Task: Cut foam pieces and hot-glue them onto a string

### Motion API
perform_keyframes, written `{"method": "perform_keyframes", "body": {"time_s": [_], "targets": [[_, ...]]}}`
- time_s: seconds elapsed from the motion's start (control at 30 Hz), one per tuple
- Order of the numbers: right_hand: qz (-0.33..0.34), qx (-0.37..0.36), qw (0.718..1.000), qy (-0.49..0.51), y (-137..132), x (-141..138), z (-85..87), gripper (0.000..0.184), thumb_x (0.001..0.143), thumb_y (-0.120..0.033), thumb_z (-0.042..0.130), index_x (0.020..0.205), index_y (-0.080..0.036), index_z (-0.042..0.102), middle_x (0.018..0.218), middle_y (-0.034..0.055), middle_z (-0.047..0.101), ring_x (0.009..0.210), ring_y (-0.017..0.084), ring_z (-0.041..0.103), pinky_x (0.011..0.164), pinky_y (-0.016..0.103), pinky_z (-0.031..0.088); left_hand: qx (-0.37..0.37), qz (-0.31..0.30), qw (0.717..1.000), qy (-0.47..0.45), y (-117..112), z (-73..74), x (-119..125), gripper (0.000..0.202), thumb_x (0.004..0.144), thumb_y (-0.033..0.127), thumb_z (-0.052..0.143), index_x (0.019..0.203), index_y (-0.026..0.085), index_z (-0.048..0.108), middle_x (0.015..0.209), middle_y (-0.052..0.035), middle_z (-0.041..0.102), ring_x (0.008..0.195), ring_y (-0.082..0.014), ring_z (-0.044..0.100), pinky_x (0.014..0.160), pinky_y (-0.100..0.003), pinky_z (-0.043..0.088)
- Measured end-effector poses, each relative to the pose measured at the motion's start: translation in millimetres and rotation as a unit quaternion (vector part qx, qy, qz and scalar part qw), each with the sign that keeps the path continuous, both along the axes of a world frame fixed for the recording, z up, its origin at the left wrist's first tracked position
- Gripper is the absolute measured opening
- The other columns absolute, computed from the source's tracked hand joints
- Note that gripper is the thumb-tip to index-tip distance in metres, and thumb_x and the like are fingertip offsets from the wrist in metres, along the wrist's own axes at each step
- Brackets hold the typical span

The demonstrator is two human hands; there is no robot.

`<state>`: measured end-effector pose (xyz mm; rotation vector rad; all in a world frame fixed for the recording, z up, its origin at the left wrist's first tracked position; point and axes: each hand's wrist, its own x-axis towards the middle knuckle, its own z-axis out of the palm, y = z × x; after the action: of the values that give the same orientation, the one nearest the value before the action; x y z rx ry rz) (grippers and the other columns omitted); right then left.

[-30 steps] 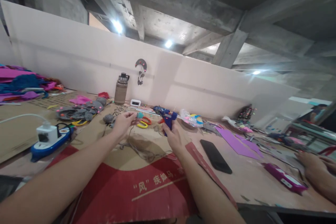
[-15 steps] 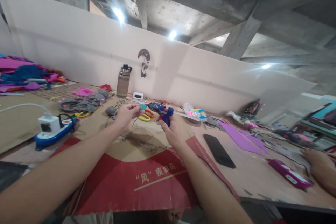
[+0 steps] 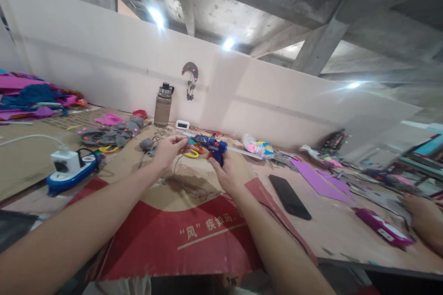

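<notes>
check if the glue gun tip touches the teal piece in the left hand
Cannot tell. Head view: the glue gun tip lies beside the teal piece in the left hand, too small to show contact or gap.

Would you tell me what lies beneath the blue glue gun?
Beneath the glue gun, gripped by the right hand, yellow and orange scissor handles lie on the cardboard. Their blades are hidden; the left hand pinches a teal piece.
</notes>
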<state>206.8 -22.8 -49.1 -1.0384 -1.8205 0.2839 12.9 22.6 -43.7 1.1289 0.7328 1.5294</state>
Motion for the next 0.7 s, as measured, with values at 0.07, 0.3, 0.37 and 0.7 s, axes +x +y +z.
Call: {"method": "perform_keyframes", "body": {"time_s": [0.07,0.3,0.37,0.7], "targets": [[-0.004,0.0,1.0,-0.008,0.0,-0.3,0.3,0.032,0.084,-0.034,0.047,0.112,-0.019,0.051,0.1,0.0079,0.062,0.089,0.021,0.057,0.082,0.035,0.044,0.001,0.001,1.0,0.006,-1.0,0.2,0.5,0.025,0.062,0.029,0.073,0.076,0.011,0.062,0.069,-0.0044,0.068,0.063,-0.0148,0.065,0.072,-0.032,0.053],[-0.012,0.013,0.999,-0.03,1.7,1.0,-3.1,0.033,0.085,-0.035,0.046,0.113,-0.018,0.051,0.099,0.0085,0.062,0.089,0.022,0.058,0.08,0.037,0.045,-0.003,-0.003,1.0,0.017,-2.3,-1.1,2.0,0.025,0.064,0.029,0.072,0.078,0.011,0.062,0.071,-0.0059,0.069,0.064,-0.0154,0.066,0.069,-0.03,0.054],[-0.013,0.019,0.999,-0.034,2.1,1.6,-4.3,0.034,0.085,-0.036,0.046,0.114,-0.019,0.05,0.1,0.0089,0.062,0.089,0.022,0.057,0.08,0.038,0.045,0.002,-0.006,1.0,0.018,-2.7,-1.4,2.2,0.024,0.065,0.029,0.072,0.077,0.011,0.062,0.071,-0.0056,0.069,0.064,-0.0154,0.066,0.069,-0.029,0.054],[-0.011,0.014,0.999,-0.033,-1.1,-1.1,-1.9,0.029,0.085,-0.036,0.046,0.109,-0.02,0.051,0.099,0.0086,0.062,0.089,0.022,0.058,0.081,0.038,0.046,0.007,0.01,1.0,0.019,-6.3,2.4,3.4,0.022,0.065,0.029,0.071,0.075,0.012,0.063,0.068,-0.0043,0.068,0.061,-0.0144,0.065,0.068,-0.03,0.054]]}}
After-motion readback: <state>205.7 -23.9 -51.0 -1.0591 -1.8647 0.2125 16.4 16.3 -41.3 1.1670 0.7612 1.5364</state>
